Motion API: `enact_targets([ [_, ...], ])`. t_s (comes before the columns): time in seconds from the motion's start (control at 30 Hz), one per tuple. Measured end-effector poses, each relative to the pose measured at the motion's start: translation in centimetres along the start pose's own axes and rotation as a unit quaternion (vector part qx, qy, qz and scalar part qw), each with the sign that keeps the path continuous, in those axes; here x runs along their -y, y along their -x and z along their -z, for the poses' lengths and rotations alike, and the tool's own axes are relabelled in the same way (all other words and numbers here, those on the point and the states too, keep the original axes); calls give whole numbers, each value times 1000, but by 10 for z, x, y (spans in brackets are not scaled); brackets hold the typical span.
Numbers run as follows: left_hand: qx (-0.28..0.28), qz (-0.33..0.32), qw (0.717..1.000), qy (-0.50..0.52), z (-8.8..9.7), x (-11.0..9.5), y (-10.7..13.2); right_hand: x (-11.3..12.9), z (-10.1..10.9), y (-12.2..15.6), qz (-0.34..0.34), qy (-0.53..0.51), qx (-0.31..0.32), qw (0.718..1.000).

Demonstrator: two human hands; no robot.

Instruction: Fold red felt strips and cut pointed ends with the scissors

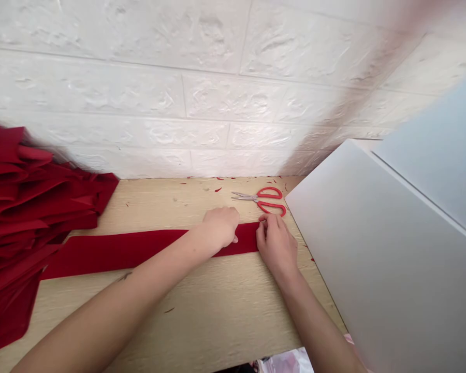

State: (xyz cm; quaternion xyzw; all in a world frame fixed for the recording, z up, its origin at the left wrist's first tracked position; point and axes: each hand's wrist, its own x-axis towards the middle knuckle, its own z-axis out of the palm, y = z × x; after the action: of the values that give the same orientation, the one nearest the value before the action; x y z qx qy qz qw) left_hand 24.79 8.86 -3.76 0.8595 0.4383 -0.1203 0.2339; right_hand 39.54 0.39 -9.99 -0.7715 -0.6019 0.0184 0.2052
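A long, flat strip of dark red cloth runs across the wooden table from the left heap toward the right. My left hand is curled over it right of the middle, its fingers closed against the cloth and its fingertips partly hidden. At the strip's right end, my right hand has its fingers bent and drawn together on the edge. Just beyond the right hand lie scissors with red handles, blades slightly apart and pointing left.
A big pile of folded red cloth fills the left side. Behind the wooden table stands a white brick-patterned wall. A large white panel bounds the right side. Red scraps lie near the wall; clear plastic shows at the front edge.
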Motion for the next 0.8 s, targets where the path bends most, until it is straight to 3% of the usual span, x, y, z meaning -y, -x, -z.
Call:
enact_targets([
  [0.1, 13, -18, 1000, 2, 2, 1, 3, -6, 2, 0, -12, -80, -18, 997],
  [0.27, -37, -50, 998, 15, -4, 10, 19, -15, 9, 2, -26, -211, -56, 976],
  [0.47, -80, -29, 991, 102, -11, 35, 37, -6, 9, 1, -12, -322, 44, 945],
  [0.63, -129, -69, 973, 176, -13, 49, 47, 10, 6, -13, -2, -366, 92, 926],
  [0.8, -129, -79, 969, 197, -14, 49, 52, 27, 3, -33, -3, -490, 110, 865],
])
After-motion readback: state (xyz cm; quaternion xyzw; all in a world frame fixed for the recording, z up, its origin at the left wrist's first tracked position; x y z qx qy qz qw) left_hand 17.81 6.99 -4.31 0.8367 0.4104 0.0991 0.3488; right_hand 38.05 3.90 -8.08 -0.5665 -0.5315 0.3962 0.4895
